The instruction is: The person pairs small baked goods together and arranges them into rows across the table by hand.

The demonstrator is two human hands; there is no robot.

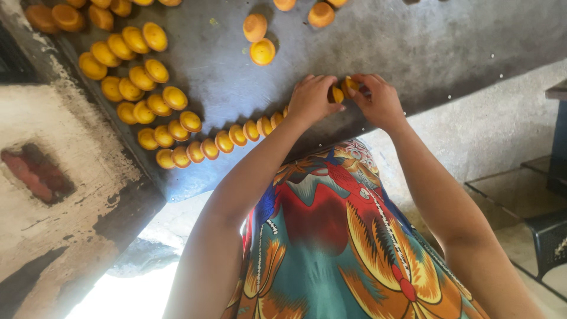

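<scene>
Small round yellow-orange moulded pieces lie on a dark grey slab. A row of them runs along the slab's near edge up to my hands. My left hand rests at the end of that row, thumb and fingers closed on one yellow piece. Right beside it, my right hand pinches another yellow piece at its fingertips. The two hands almost touch. My palms hide the pieces beneath them.
Several more yellow pieces sit in rows at the slab's left, with loose ones at the top. A worn white wall with a reddish recess stands left. A dark stool and tiled floor lie right.
</scene>
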